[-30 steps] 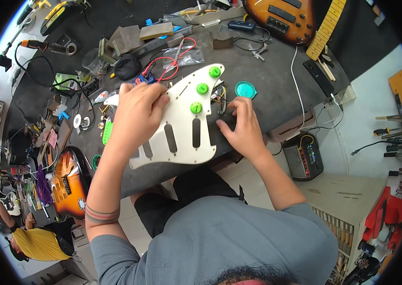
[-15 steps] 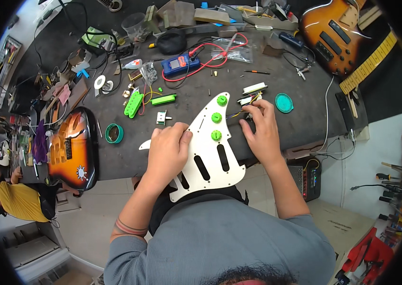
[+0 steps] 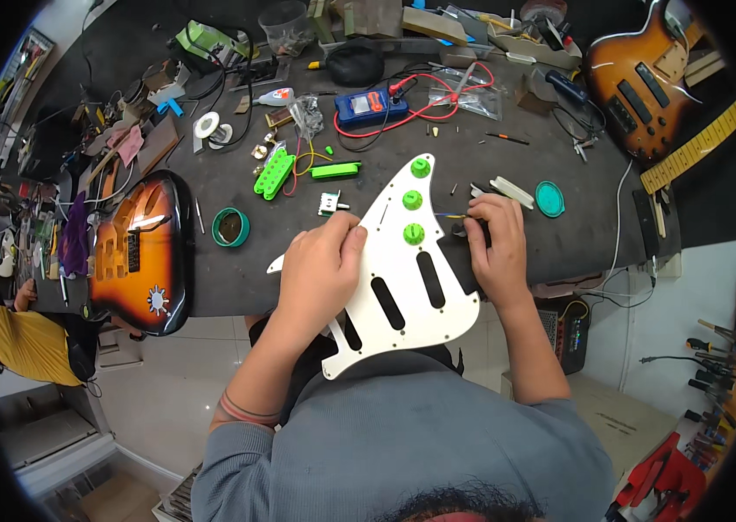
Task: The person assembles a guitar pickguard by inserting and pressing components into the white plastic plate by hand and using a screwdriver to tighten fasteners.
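One sunburst guitar body (image 3: 159, 252) lies uncovered. Two green pickup parts (image 3: 275, 175) loose on bench (image 3: 237, 287). Left hand (image 3: 320, 270) pinches left edge of white pickguard (image 3: 406, 280), which overhangs bench front: three green knobs (image 3: 412, 200) fitted, three slots (image 3: 387, 304) unfilled. Right hand (image 3: 498, 244) curled near coloured wires (image 3: 450, 216); grip cannot be told.

Grey ribbed shirt (image 3: 437, 435), red-and-dark forearm bands (image 3: 246, 412)

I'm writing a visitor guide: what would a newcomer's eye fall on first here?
The white pickguard with three bright green knobs, near the middle, the left hand on its left edge. Next, the sunburst guitar body at left and another sunburst guitar at upper right.
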A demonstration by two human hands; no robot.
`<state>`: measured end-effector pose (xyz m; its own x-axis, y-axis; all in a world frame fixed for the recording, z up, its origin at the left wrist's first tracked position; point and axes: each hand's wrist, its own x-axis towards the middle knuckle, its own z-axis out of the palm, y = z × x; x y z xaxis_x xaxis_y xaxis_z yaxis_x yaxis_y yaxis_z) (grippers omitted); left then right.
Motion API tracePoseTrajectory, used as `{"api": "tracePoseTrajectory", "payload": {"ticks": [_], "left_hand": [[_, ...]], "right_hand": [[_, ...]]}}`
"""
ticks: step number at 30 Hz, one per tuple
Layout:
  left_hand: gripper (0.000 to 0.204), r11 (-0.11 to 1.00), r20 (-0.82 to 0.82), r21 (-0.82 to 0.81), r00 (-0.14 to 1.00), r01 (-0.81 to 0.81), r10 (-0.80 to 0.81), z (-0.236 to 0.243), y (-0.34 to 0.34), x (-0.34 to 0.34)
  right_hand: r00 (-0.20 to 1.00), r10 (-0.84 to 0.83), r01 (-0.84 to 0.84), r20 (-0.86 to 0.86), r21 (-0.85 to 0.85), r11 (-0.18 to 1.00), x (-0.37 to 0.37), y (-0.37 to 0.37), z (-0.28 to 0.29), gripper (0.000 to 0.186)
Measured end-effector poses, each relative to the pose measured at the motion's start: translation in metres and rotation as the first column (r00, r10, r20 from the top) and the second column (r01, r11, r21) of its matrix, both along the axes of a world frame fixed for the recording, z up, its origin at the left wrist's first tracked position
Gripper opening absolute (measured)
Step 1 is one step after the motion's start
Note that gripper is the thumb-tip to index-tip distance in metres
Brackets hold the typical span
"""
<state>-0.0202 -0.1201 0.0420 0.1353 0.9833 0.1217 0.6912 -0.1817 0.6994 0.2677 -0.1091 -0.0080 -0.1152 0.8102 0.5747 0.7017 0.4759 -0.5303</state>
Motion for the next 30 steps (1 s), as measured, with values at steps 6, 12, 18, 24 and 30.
{"api": "tracePoseTrajectory", "payload": {"ticks": [6,12,18,24,30], "left_hand": [[0.023,0.999,0.014,0.002,0.999,0.038,-0.038,-0.031,0.023,0.004],[0.021,0.993,0.036,0.115,0.998,0.039,-0.043,-0.039,0.024,0.003],[0.016,0.976,0.033,0.21,0.998,0.051,-0.059,-0.04,0.009,-0.008],[0.017,0.952,0.079,0.291,0.99,0.093,-0.121,-0.052,0.011,-0.01],[0.016,0.894,0.033,0.423,0.984,0.144,-0.174,-0.049,0.019,-0.012]], "right_hand": [[0.996,-0.071,0.069,-0.046,-0.047,0.996,-0.008,0.002,0.0,0.03],[0.998,-0.048,0.048,0.044,-0.005,0.999,-0.007,0.002,0.005,0.039],[0.996,-0.022,0.02,-0.084,-0.031,0.999,0.004,-0.007,-0.001,0.036],[0.981,-0.01,0.001,0.195,0.044,0.999,-0.019,-0.007,0.02,0.042],[0.834,0.194,-0.164,0.517,-0.103,0.981,-0.03,0.033,0.045,0.046]]}}
